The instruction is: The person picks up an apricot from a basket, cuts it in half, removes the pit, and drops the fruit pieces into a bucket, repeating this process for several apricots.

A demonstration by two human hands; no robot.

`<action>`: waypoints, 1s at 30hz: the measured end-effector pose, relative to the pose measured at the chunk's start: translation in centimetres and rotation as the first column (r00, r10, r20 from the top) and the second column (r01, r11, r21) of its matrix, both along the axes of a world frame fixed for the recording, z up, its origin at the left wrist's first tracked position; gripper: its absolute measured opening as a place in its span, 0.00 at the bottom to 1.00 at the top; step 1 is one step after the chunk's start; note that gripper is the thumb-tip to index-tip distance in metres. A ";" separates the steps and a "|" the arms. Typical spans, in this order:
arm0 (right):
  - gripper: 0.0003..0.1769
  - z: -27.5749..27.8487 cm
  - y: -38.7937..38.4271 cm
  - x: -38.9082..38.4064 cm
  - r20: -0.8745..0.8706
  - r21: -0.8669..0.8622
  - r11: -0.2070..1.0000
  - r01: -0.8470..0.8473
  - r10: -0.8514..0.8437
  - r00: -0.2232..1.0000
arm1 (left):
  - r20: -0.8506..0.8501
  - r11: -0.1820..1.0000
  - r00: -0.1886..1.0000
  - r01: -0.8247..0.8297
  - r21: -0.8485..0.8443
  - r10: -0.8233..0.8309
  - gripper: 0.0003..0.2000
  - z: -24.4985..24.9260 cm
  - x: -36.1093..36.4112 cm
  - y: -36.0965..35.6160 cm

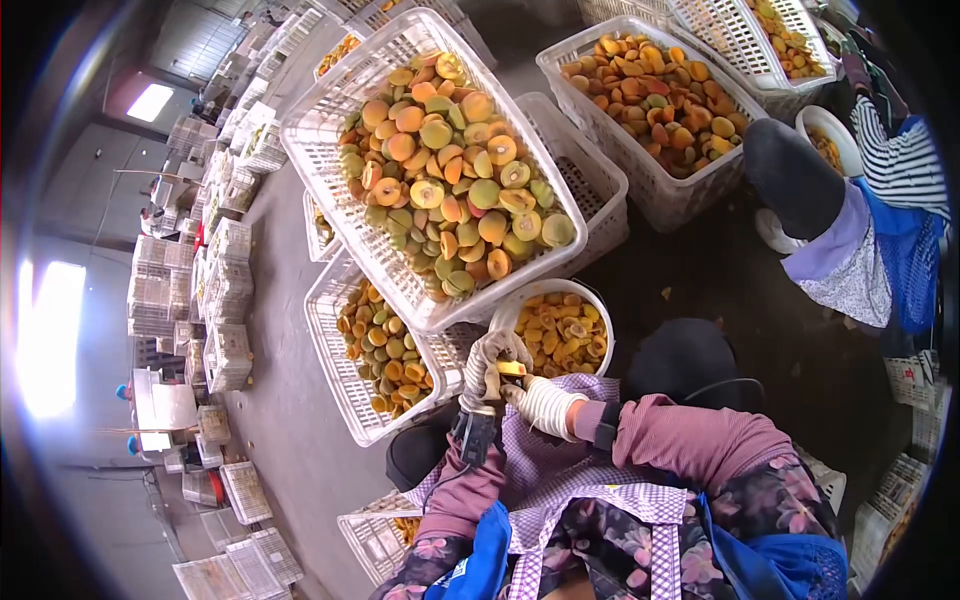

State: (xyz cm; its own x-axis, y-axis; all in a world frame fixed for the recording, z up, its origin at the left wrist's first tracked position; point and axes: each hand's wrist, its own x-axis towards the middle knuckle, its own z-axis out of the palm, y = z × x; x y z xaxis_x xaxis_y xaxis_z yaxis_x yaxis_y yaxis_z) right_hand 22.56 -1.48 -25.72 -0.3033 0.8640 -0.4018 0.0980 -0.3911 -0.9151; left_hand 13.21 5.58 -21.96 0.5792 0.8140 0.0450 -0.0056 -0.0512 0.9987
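My left hand (493, 366), in a pale knitted glove, is closed on a yellow-orange apricot piece (511, 369). My right hand (544, 404), also gloved, is curled just below and meets it at the fruit. A small dark shape shows between the fingers of my right hand, too small to name. Right behind the hands stands a round white bucket (607, 345) of cut apricot pieces (563, 334). Above it, a large white crate (432, 318) is heaped with whole and halved apricots (440, 170), some greenish.
At left, a lower white crate (365, 432) holds apricot halves (385, 350). Another full crate (680, 205) stands at back right. A person in a striped sleeve (900, 155) sits at right beside a white bucket (843, 120). Stacked crates (228, 265) line the far left.
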 end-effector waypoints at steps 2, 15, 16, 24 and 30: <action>0.20 0.4 -0.2 0.2 0.031 -0.030 1.000 -0.005 0.006 1.000 | 0.132 0.992 0.991 0.028 -0.122 -0.012 0.20 -0.7 0.0 0.2; 0.21 3.0 1.7 0.1 0.021 0.014 0.997 -0.074 0.074 0.997 | 0.292 0.756 0.894 -0.075 -0.650 0.339 0.16 1.9 -0.1 0.0; 0.21 2.5 1.6 0.3 0.025 0.019 0.997 -0.073 0.072 0.997 | 0.084 0.799 0.943 -0.222 -0.558 0.321 0.14 2.4 -0.2 0.0; 0.19 8.6 1.6 3.6 -0.580 -0.598 0.745 -0.296 -0.147 0.801 | -0.131 0.972 0.963 -0.234 0.009 0.234 0.16 1.8 -1.6 4.0; 0.17 6.1 1.2 2.1 -0.400 -0.624 0.779 0.062 -0.386 0.831 | -0.648 0.684 0.252 -0.421 0.595 0.719 0.22 -0.3 -3.8 9.3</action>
State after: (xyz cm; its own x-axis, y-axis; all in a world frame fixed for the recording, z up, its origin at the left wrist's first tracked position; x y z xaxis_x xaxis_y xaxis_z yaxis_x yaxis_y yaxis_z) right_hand 24.67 -0.32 -19.59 -0.4207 0.5920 -0.6875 -0.4485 -0.7944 -0.4096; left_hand 9.38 14.88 -22.21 -0.1579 0.9788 0.1303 0.8901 0.0839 0.4480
